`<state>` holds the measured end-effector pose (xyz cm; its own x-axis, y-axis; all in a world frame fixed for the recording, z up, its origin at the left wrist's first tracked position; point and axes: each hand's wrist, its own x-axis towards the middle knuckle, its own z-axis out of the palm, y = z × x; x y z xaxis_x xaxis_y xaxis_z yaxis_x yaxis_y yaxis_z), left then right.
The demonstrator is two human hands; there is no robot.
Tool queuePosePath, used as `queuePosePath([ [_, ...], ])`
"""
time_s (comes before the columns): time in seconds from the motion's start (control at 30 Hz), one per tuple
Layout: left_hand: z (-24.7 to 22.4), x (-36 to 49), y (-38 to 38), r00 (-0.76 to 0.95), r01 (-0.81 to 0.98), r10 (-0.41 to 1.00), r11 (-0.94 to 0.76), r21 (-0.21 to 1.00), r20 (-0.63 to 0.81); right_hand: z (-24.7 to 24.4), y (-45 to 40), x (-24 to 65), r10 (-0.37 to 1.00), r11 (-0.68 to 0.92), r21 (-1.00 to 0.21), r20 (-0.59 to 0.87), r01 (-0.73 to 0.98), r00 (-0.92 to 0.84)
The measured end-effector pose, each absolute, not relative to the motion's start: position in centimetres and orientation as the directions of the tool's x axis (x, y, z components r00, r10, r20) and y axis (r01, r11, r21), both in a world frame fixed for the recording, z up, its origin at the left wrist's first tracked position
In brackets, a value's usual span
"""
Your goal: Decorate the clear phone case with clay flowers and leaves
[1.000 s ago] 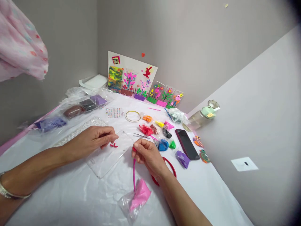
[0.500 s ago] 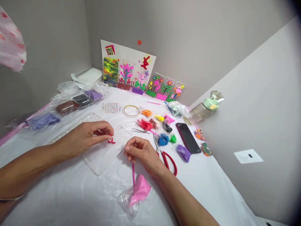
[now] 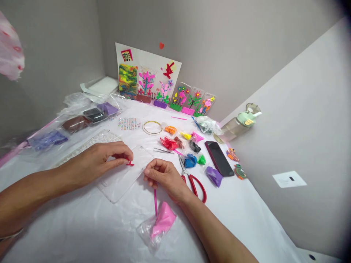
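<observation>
A clear phone case (image 3: pixel 120 184) lies flat on the white-covered table. Over its upper part, my left hand (image 3: pixel 109 159) pinches a small red clay piece (image 3: pixel 130 163) between thumb and fingertips. My right hand (image 3: pixel 164 177) is closed at the case's right edge, thumb pressed to the fingers; whatever may be between them is too small to make out. Just below that hand, a thin magenta stick (image 3: pixel 155 202) runs down to a bag of pink clay (image 3: pixel 163 221).
Red-handled scissors (image 3: pixel 197 186), tweezers (image 3: pixel 163 150), a phone (image 3: pixel 219 159) and small bags of coloured clay (image 3: pixel 190 160) lie to the right. A bottle (image 3: pixel 238 126) is farther back. Decorated cases (image 3: pixel 179 96) lean against the wall. Larger clay bags (image 3: pixel 76 124) lie back left.
The view has shifted slightly. The red piece appears turned a little in my left fingertips. My right hand stays in nearly the same place and pose.
</observation>
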<state>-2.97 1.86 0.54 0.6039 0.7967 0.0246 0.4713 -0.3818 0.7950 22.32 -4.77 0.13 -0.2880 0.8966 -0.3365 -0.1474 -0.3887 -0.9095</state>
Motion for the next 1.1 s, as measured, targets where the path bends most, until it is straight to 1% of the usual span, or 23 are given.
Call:
queuePosePath([
  [0.17, 0.0, -3.1, 2.1, 0.563, 0.531, 0.826, -0.347, 0.773, -0.015, 0.2, -4.8, 22.3, 0.893, -0.396, -0.906, -0.343, -0.148, -0.291],
  [0.27, -0.2, -3.1, 2.2, 0.54, 0.544, 0.841, -0.342, 0.766, -0.008, 0.2, -4.8, 22.2, 0.893, -0.397, -0.907, -0.346, -0.141, -0.289],
  [0.4, -0.3, -3.3, 2.4, 0.579, 0.529, 0.815, -0.395, 0.751, 0.02, 0.3, -4.8, 22.3, 0.891, -0.399, -0.906, -0.348, -0.14, -0.29],
  [0.6, -0.7, -3.5, 2.4, 0.601, 0.537, 0.799, -0.395, 0.745, -0.009, 0.2, -4.7, 22.4, 0.889, -0.399, -0.908, -0.349, -0.127, -0.297],
  [0.8, -0.6, -3.5, 2.0, 0.648, 0.519, 0.757, -0.519, 0.68, 0.083, 0.2, -4.8, 22.3, 0.891, -0.394, -0.91, -0.344, -0.129, -0.297],
  [1.1, -1.3, -3.3, 1.6, 0.661, 0.541, 0.744, -0.559, 0.628, 0.092, 0.2, -4.8, 22.4, 0.889, -0.398, -0.909, -0.349, -0.123, -0.296],
])
